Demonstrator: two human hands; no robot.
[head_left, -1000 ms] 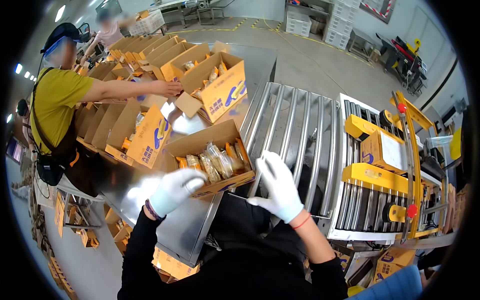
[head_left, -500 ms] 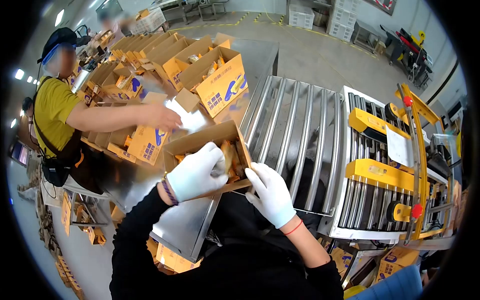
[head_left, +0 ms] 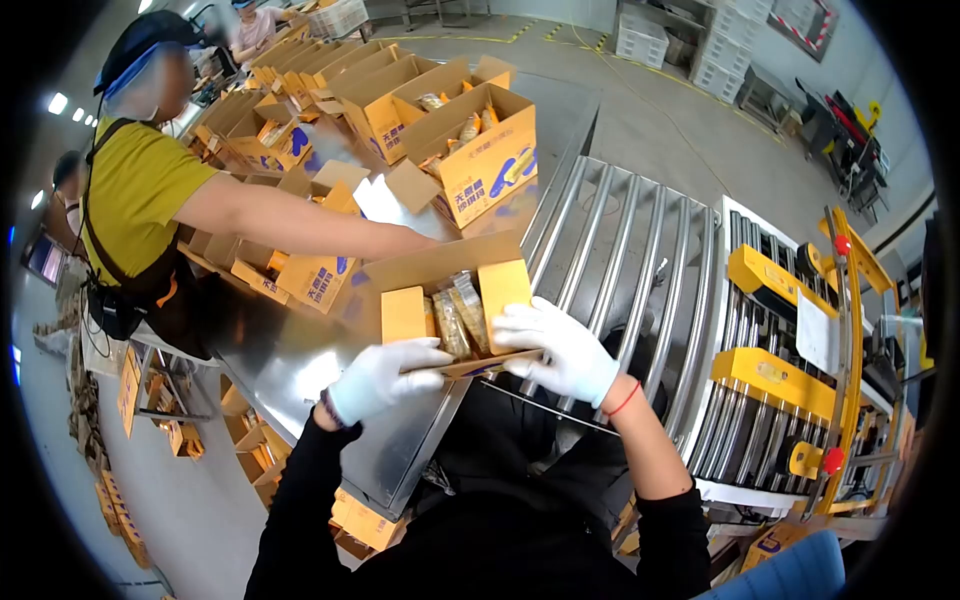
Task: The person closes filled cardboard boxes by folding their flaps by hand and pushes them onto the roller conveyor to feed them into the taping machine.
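An open cardboard box [head_left: 402, 318] stands in front of me, its two short flaps folded inward and its long back flap raised. Between the flaps, clear-wrapped packets [head_left: 452, 325] show inside. My left hand [head_left: 388, 380], in a white glove, has its fingers closed at the front left corner of this box. At the front right corner, my gloved right hand [head_left: 562, 348] grips the box, fingers over the right flap and thumb by the front flap. A co-worker's bare arm [head_left: 320, 222] reaches behind the box, with its hand hidden there.
More open boxes with packets, including a printed box [head_left: 490, 170], stand on the metal table [head_left: 300, 350]. To the right lies a roller conveyor [head_left: 625, 270], leading to a yellow-guided machine [head_left: 775, 380]. The co-worker in a yellow shirt [head_left: 150, 185] stands at the left.
My left hand has come out of the box to its front left corner. The side flaps are now folded in. The co-worker's arm has stretched further right, behind the box.
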